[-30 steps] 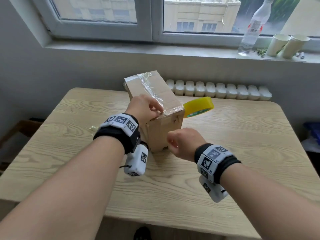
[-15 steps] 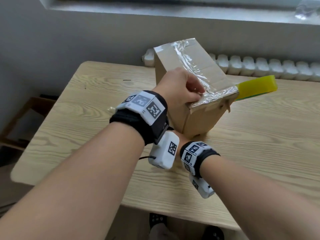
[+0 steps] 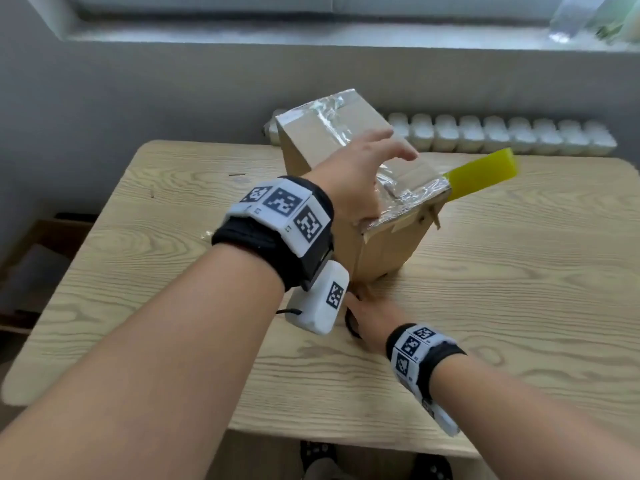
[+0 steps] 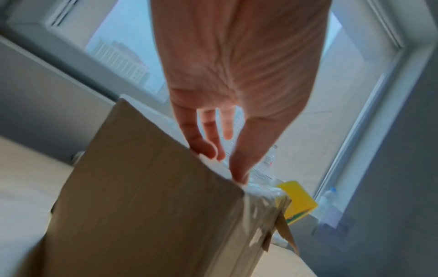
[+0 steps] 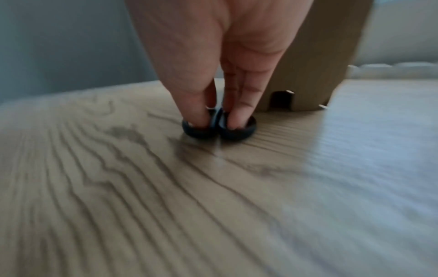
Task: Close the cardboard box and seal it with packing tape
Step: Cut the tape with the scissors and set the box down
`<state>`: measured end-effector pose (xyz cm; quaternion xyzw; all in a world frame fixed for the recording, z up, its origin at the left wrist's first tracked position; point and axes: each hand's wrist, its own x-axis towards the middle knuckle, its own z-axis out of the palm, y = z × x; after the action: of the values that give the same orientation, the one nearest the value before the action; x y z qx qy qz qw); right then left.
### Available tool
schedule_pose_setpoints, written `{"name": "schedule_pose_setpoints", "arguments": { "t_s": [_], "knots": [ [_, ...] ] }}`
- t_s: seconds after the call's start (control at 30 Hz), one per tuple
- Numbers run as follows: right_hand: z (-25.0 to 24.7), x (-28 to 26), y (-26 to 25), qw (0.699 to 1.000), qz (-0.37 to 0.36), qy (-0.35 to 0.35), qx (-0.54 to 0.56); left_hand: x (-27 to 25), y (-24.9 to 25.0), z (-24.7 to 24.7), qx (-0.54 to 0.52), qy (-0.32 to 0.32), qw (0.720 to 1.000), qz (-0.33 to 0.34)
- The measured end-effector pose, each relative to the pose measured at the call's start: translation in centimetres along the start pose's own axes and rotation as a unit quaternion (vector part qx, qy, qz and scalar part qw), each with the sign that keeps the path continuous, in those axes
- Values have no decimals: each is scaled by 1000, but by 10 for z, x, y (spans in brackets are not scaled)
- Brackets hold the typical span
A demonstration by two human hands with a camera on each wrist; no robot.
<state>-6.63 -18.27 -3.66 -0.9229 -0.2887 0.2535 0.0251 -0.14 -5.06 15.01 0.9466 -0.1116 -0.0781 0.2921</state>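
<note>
A closed cardboard box (image 3: 381, 244) stands on the wooden table (image 3: 519, 289), with crinkled clear tape (image 3: 398, 199) along its top and over the near edge. A yellow tape roll (image 3: 481, 174) hangs off the box's right end, still joined to the strip. My left hand (image 3: 363, 161) lies on the box top with straight fingers, and its fingertips (image 4: 239, 176) touch the taped edge. My right hand (image 3: 367, 313) is down on the table by the box's near corner. Its thumb and fingers (image 5: 237, 120) sit inside the black handle loops of the scissors (image 5: 220, 129); the blades are hidden.
A row of white ribbed radiator sections (image 3: 502, 136) runs behind the table against the grey wall. A plastic bottle (image 3: 571, 19) stands on the windowsill above. A small scrap of clear tape (image 3: 207, 233) lies left of my wrist. A wooden chair (image 3: 34, 254) stands at the left.
My left hand's fingers have straightened from a curled pinch at the taped edge and now lie over the top. My right hand dropped from the box's front to the scissors on the table.
</note>
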Motion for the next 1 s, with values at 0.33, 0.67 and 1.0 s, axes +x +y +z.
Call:
{"name": "schedule_pose_setpoints", "arguments": {
  "t_s": [0.33, 0.67, 1.0],
  "knots": [
    [-61, -75, 89, 997, 80, -12, 5, 45, 62, 9, 264, -158, 951, -43],
    [-122, -114, 177, 969, 90, 70, 221, 79, 87, 23, 244, -46, 963, -108],
    [-135, -116, 192, 840, 48, -72, 535, 98, 82, 33, 90, -72, 986, -124]
  ]
}}
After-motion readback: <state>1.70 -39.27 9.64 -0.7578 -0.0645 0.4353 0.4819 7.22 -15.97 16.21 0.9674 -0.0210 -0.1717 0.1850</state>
